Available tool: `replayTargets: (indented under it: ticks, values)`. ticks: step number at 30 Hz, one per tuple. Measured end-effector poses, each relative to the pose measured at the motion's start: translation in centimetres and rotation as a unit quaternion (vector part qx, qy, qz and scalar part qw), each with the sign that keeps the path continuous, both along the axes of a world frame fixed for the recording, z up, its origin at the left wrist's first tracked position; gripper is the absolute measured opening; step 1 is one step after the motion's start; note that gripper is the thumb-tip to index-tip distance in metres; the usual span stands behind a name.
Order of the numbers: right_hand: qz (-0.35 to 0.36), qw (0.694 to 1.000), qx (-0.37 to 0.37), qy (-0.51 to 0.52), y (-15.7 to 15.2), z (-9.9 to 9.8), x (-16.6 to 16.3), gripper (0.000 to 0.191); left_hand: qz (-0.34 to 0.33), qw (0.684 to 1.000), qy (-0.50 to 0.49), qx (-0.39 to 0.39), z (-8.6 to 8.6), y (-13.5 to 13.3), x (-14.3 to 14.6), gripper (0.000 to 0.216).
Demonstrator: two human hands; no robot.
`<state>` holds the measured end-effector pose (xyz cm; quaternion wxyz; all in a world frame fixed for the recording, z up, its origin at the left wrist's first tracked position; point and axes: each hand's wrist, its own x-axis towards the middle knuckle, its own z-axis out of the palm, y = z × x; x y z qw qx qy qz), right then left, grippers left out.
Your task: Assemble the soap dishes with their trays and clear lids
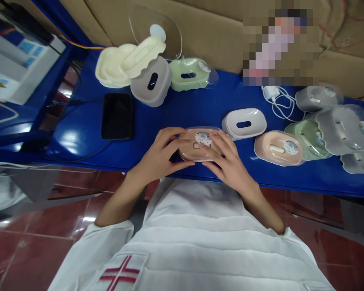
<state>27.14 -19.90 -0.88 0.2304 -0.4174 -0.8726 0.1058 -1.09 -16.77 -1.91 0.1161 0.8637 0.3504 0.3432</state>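
A pink oval plastic box (197, 146) with a clear lid and a round sticker lies at the near edge of the blue table (188, 109). My left hand (160, 155) grips its left end, thumb underneath and fingers curled over the top. On the right side, my right hand (229, 161) lies over the lid with fingers pressed on it. Both hands hold this box.
A black phone (116, 116) lies left of my hands. Behind it stand cream trays (115, 66), a grey box (151, 83) and a green box (188, 74). To the right are a white box (244, 122), another pink box (279, 148), green and grey boxes (346, 129), and a white charger cable (279, 103).
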Motion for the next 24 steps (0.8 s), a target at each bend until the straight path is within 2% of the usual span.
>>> replayTargets:
  ticks: [3, 9, 15, 24]
  values:
    - [0.006, 1.000, 0.020, 0.004, 0.02, -0.12, 0.04, 0.063, -0.008, 1.000, -0.006, 0.006, -0.23, 0.11, -0.02, 0.050]
    - [0.015, 0.997, 0.076, 0.007, -0.22, -0.21, -0.01, 0.087, -0.018, 1.000, -0.014, 0.018, -0.30, 0.29, 0.20, 0.046]
    - [-0.001, 0.994, 0.107, 0.009, -0.67, -0.56, -0.04, 0.090, -0.027, 0.999, -0.022, 0.031, -0.04, 0.33, 0.39, 0.047]
    - [-0.013, 1.000, 0.002, 0.023, 0.04, -0.39, 0.04, 0.093, -0.027, 1.000, -0.002, 0.011, 0.18, 0.12, 0.23, 0.047]
